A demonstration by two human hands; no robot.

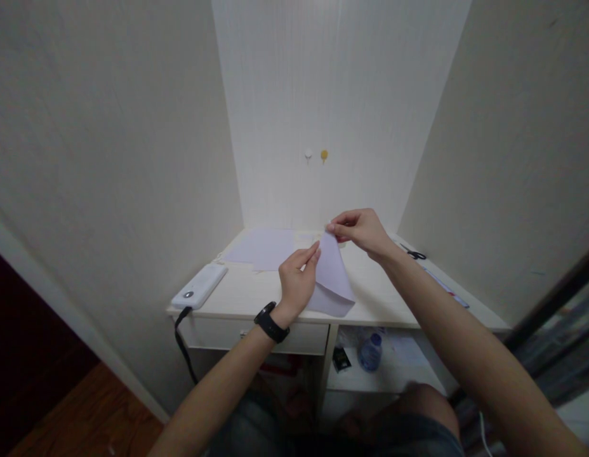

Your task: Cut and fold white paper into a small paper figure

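pinching a pale paper sheet, left hand and right hand fingers closed on its top edge

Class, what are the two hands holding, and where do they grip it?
A pale lilac paper sheet: left hand pinches its left edge, right hand its raised top corner.

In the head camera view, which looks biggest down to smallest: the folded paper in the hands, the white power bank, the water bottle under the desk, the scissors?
1. Folded paper
2. White power bank
3. Water bottle, partly hidden
4. Scissors, farthest back, so they may only look smallest
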